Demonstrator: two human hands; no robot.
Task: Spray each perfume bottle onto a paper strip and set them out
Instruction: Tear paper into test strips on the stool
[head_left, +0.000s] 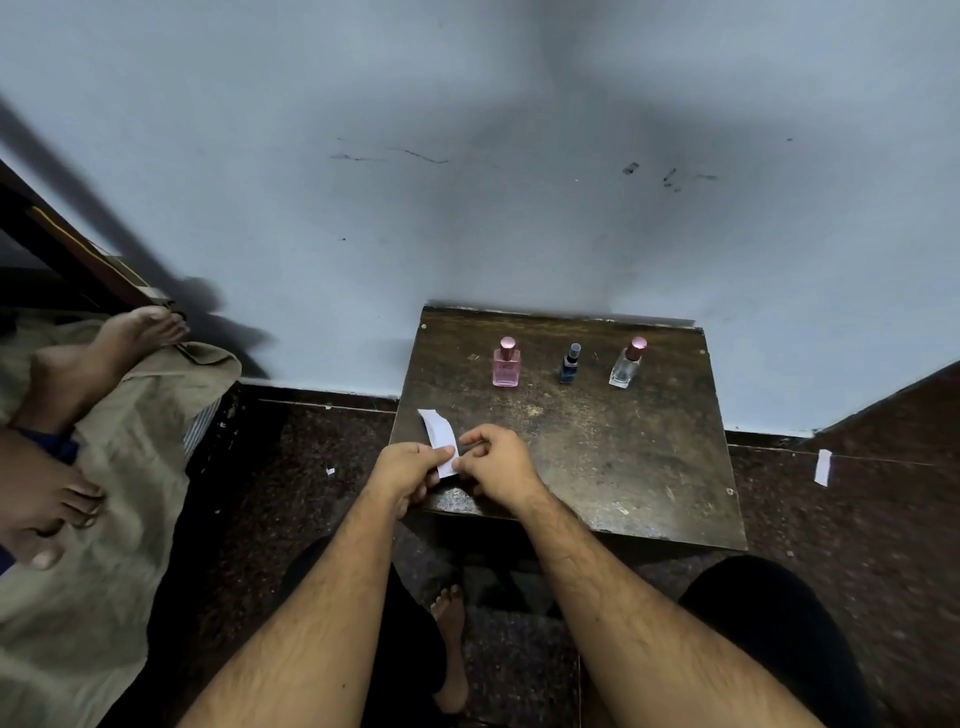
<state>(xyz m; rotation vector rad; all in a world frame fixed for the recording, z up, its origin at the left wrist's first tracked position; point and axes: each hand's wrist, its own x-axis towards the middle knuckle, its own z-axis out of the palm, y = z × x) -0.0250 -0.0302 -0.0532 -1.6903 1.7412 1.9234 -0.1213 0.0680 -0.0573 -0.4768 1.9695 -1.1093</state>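
Both hands, left hand (402, 462) and right hand (496, 464), pinch a paper strip (440, 439); spraying looks unstarted, so next reach ahead for a capped pink bottle (506, 364).

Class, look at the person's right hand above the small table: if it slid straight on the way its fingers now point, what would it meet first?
The right hand points leftward, so it would first meet the paper strip, which it already seems to pinch together with the left hand; depth is unclear.

I see a pale blue wall (467, 156), scuffed and shadowed at its middle; a small dark wooden table (649, 467) stands with its far edge against it; the floor (311, 467) is dark speckled stone; tan cloth (130, 467) lies left.
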